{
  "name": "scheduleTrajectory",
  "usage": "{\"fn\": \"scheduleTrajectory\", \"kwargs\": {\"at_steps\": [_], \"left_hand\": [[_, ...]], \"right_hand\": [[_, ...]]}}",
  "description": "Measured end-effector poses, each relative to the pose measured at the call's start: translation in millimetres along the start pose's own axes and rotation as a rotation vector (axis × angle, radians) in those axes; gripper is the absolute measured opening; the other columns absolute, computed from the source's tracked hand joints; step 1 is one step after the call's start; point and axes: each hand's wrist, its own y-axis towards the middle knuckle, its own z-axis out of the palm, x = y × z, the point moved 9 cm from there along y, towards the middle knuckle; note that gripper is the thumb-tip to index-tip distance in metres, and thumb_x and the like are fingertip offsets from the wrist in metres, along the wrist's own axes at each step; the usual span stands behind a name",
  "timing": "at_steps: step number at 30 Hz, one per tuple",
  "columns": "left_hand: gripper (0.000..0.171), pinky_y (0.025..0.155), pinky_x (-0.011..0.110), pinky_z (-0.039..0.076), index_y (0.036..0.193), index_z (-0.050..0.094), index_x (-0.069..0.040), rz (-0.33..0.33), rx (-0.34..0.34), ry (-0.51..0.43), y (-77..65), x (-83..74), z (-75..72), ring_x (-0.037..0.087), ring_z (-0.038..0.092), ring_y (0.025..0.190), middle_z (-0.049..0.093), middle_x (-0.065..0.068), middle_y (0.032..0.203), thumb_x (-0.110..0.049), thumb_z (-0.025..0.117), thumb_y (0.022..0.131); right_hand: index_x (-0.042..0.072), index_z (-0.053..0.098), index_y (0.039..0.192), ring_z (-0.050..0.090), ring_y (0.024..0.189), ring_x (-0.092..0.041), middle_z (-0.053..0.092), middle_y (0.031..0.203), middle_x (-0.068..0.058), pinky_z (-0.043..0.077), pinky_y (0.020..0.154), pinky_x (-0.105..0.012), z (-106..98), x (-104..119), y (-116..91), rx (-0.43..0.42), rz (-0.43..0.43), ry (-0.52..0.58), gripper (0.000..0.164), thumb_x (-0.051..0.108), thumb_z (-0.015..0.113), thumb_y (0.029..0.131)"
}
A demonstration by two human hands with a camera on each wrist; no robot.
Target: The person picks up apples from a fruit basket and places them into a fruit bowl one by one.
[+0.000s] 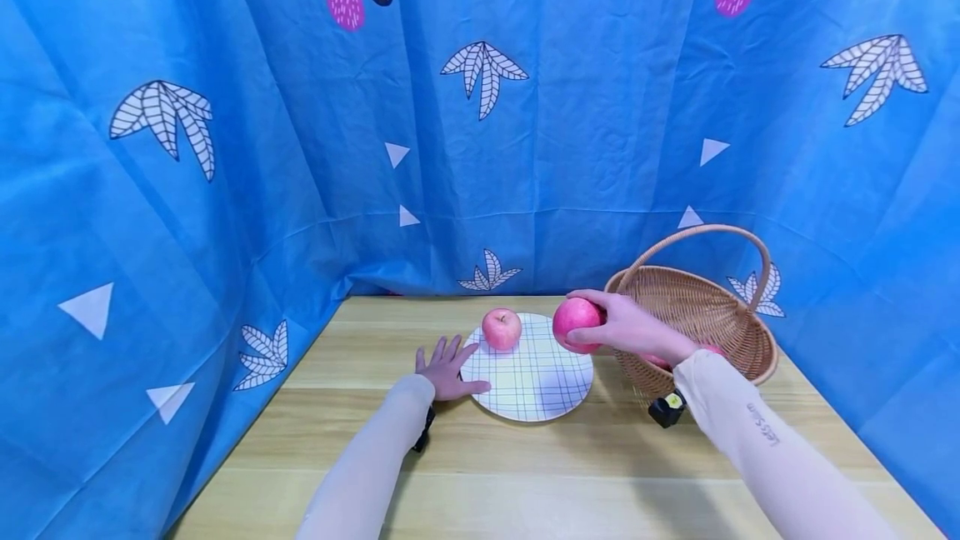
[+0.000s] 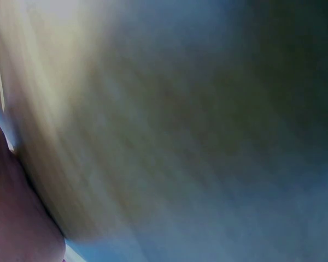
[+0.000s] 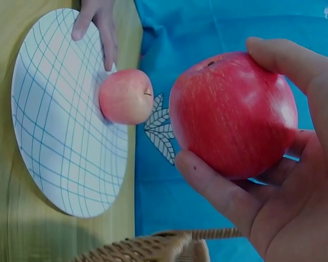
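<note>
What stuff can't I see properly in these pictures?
Red things in the basket, head view: right arm covers part, so I can't count them.
Most of the basket, right wrist view: cut off by the bottom edge.
Left hand, left wrist view: mostly cut off by the edges.
The surface there: too blurred.

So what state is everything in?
Red apple: held aloft
Paler apple: resting on the plate, stem up
Plate: flat on the table
Basket: handle up, reddish contents partly hidden
Left hand: fingers spread at plate's rim
Right hand: fingers curled around the red apple
Blue cloth: hanging
</note>
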Motion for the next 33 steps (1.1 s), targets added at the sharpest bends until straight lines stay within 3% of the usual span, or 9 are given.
{"fn": "scheduleTrajectory", "kwargs": {"at_steps": [7, 16, 33], "left_hand": [[0.105, 0.117, 0.070, -0.009, 0.161, 0.017, -0.041, -0.007, -0.007, -0.010, -4.9, -3.8, -5.2, 0.034, -0.006, 0.157, 0.003, 0.002, 0.172, -0.094, 0.043, 0.074], [0.108, 0.118, 0.069, -0.010, 0.161, 0.013, -0.042, -0.010, 0.006, 0.009, -3.9, -0.2, -1.7, 0.033, -0.007, 0.157, 0.000, 0.002, 0.172, -0.098, 0.038, 0.072], [0.110, 0.118, 0.070, -0.007, 0.161, 0.013, -0.043, -0.003, -0.002, 0.026, 5.0, 2.9, 2.9, 0.033, -0.006, 0.157, 0.001, 0.001, 0.172, -0.100, 0.037, 0.070]], "right_hand": [[0.021, 0.050, 0.146, 0.062, 0.111, -0.029, 0.063, 0.129, -0.010, 0.058, 0.088, -0.041, 8, 2, 8, -0.014, 0.014, 0.024, 0.075, 0.043, 0.083, 0.082], [0.017, 0.052, 0.145, 0.065, 0.106, -0.026, 0.066, 0.126, -0.011, 0.059, 0.087, -0.041, 16, 2, 24, -0.082, -0.024, -0.046, 0.074, 0.042, 0.083, 0.082], [0.014, 0.052, 0.144, 0.065, 0.103, -0.028, 0.067, 0.124, -0.012, 0.059, 0.084, -0.041, 22, -2, 40, -0.188, 0.076, -0.100, 0.073, 0.040, 0.082, 0.082]]}}
